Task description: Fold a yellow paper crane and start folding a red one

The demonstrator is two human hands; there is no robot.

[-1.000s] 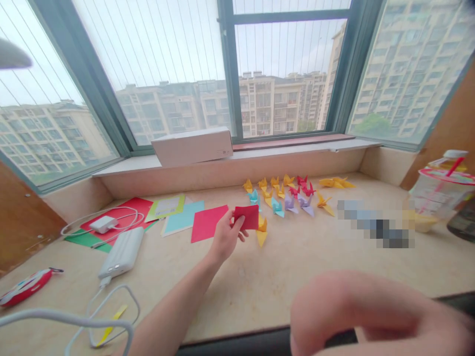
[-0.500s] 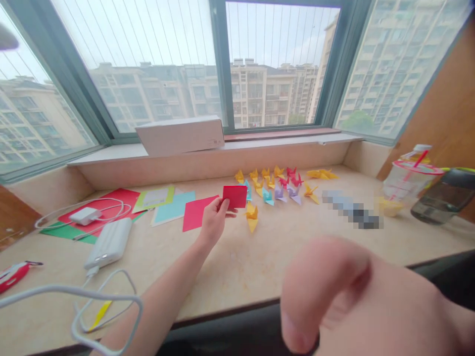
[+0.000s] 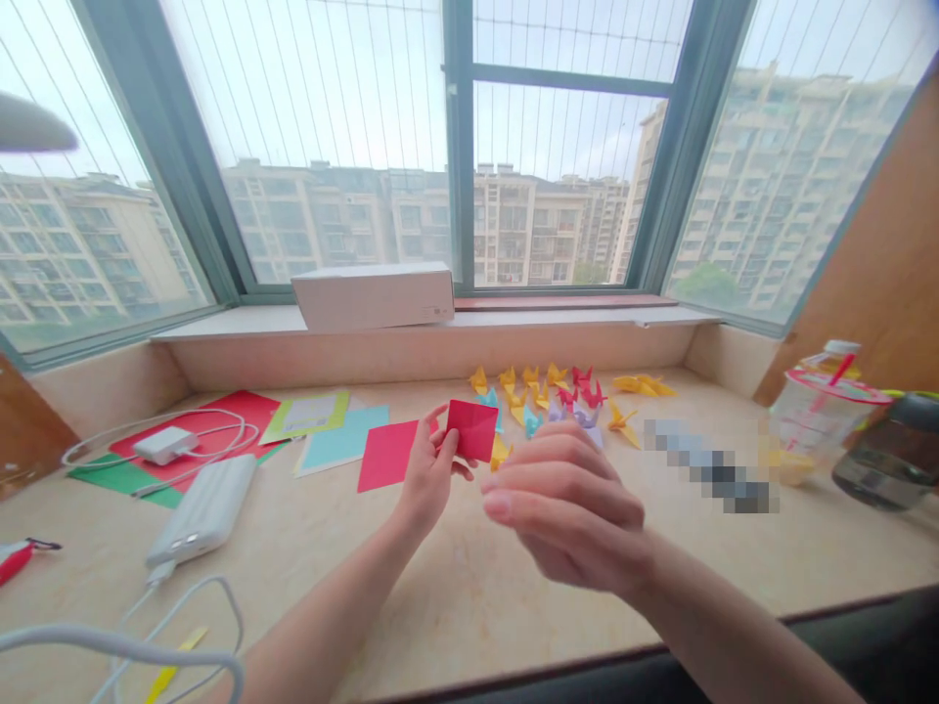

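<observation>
My left hand (image 3: 429, 469) pinches a small red paper square (image 3: 473, 429) and holds it up above the tabletop. My right hand (image 3: 568, 506) hovers just right of it, fingers loosely curled and apart, holding nothing. Behind the hands stands a cluster of folded paper cranes (image 3: 552, 393) in yellow, red, blue and purple. A pink-red sheet (image 3: 385, 455) lies flat on the table just left of my left hand.
Coloured sheets (image 3: 323, 430) lie at the left, with a white charger (image 3: 162, 445), a power bank (image 3: 203, 508) and cables (image 3: 176, 626). A white box (image 3: 373, 295) sits on the sill. A plastic cup (image 3: 822, 411) and a dark bottle (image 3: 891, 450) stand at the right.
My right hand has moved from close in front of the camera out over the table, toward the red square. My left hand keeps hold of the square, now tilted slightly.
</observation>
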